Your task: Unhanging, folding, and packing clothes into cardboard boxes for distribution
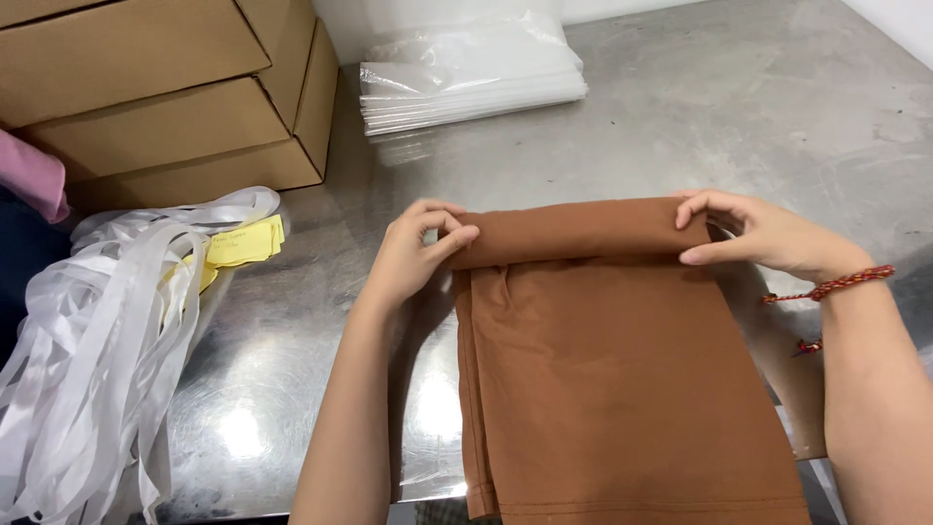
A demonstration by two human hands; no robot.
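Pinching one brown garment (pixel 622 369) roll: left hand (pixel 416 255), right hand (pixel 768 236), grips closed | two cardboard boxes (pixel 165 97)

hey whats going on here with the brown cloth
A person is working a folded brown garment on a metal table. The far end of the cloth is turned over into a roll, and both hands pinch it: the left hand at the roll's left end, the right hand at its right end. The rest of the garment lies flat toward the person. To the left sit white ribbons with yellow paper slips, cardboard boxes, and at the back a stack of clear plastic bags.
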